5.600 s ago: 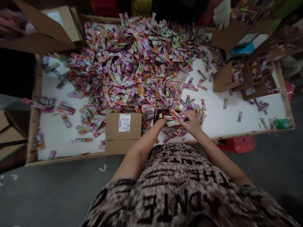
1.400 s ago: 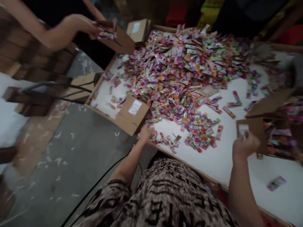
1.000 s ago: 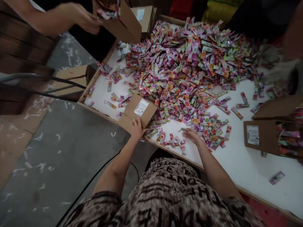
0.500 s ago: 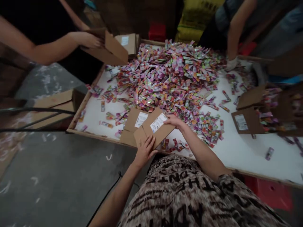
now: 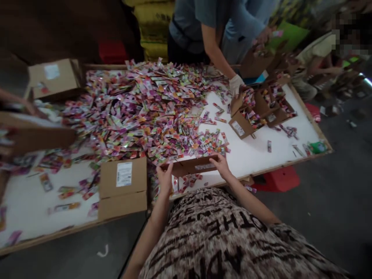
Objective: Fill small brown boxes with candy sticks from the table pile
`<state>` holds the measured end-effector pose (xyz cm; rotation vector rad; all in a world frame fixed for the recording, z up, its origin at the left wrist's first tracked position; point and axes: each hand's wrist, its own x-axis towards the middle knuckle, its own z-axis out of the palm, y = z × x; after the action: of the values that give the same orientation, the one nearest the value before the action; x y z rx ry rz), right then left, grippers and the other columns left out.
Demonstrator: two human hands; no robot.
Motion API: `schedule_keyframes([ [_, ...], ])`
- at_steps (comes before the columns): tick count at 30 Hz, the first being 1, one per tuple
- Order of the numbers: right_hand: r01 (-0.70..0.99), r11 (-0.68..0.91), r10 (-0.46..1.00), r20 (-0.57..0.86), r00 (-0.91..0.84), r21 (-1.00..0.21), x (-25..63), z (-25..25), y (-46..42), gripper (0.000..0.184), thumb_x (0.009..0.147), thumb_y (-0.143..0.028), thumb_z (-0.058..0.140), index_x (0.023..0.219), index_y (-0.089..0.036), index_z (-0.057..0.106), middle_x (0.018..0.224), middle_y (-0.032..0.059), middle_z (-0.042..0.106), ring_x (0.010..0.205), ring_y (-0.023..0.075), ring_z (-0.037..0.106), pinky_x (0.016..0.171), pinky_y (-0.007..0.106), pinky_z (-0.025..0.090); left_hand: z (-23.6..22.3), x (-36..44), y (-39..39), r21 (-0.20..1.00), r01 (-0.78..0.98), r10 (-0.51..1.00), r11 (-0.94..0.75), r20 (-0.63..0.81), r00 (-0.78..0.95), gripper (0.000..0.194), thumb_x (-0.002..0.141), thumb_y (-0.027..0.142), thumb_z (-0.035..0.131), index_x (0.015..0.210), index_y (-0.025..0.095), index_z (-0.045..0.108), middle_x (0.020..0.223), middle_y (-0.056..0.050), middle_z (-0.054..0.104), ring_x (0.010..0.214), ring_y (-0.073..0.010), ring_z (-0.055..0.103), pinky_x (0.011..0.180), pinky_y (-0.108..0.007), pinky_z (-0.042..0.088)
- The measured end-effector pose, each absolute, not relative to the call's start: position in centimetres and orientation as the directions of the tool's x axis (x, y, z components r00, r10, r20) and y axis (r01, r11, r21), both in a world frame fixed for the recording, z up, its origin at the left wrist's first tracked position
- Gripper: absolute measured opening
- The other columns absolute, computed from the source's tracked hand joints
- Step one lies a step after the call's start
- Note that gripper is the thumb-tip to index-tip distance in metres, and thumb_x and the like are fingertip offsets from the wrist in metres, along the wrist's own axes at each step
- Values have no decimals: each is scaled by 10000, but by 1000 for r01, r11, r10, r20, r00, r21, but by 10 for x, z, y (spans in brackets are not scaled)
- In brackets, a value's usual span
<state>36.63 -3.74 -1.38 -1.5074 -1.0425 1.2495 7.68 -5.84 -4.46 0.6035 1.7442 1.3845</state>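
We've got a carton (image 5: 188,167) up between both hands, mid-scene over the near edge of the table (image 5: 247,159), seen almost edge-on. Left hand (image 5: 165,179) pinches its left end, right hand (image 5: 222,166) its right end; hands well apart, nothing else visible in either. White label (image 5: 205,167) on the near face. Can't tell if the board is folded flat or partly spread.

Step in hand, our read: handling the carton itself. Sachets (image 5: 190,181) lie loose just on its near side; big pile (image 5: 145,104) just beyond.

Next move calls for an even two-end grip; thin board probably flexes if one end leads. Also needs clearance: spare carton (image 5: 122,197) lies label up, just left of our left hand, easy to clip.

Right side: filled box (image 5: 247,130), lid up, well apart from us. Co-worker's gloved hand (image 5: 236,83) just behind it; can't tell if touching.
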Motion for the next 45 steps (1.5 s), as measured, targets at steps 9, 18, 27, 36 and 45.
schedule_keyframes([
  [9, -98, -481, 781, -476, 403, -871, 423, -18, -39, 582, 711, -709, 704, 872, -155, 778, 893, 82, 768, 906, 246, 673, 830, 358, 531, -33, 146, -68, 982, 128, 979, 140, -157, 127, 902, 823, 423, 746, 1605, 242, 334, 1616, -139, 411, 1518, -302, 358, 1273, -454, 219],
  [18, 483, -513, 816, -578, 18, -710, 438, -59, -10, 837, 443, -198, 926, 1248, -214, 694, 1205, 104, 706, 1093, 286, 648, 1011, 464, 517, -70, 198, -49, 890, 340, 931, 304, -201, -305, 1007, 551, 380, 957, 1419, 185, 486, 1415, -172, 548, 1364, -352, 497, 1166, -512, 365],
  [27, 521, 308, 831, -42, -555, -796, 495, -11, -50, 681, 762, -566, 820, 1340, -245, 660, 1469, 155, 562, 1396, 350, 487, 1194, 542, 364, -95, 200, -82, 949, 295, 990, 111, -78, -119, 299, 870, 266, 603, 1133, 164, 700, 1191, -139, 701, 1175, -246, 636, 1078, -450, 477],
  [36, 571, 275, 782, -166, -601, -773, 489, -23, -66, 572, 930, -504, 660, 1460, -305, 581, 1381, 96, 654, 1372, 312, 522, 1152, 497, 390, -59, 160, -106, 860, 510, 970, -9, -116, 214, 458, 874, 145, 498, 1243, 230, 756, 1476, -121, 580, 1389, -265, 526, 1184, -495, 395],
  [45, 784, 375, 850, -155, -504, -495, 449, -35, -43, 236, 999, -368, 579, 950, -239, 771, 1044, 100, 715, 1138, 308, 499, 1004, 477, 299, -21, 226, -85, 459, 869, 950, -183, -144, 276, 347, 820, 397, 803, 1048, 146, 728, 1220, -184, 617, 1215, -351, 525, 1128, -577, 352],
])
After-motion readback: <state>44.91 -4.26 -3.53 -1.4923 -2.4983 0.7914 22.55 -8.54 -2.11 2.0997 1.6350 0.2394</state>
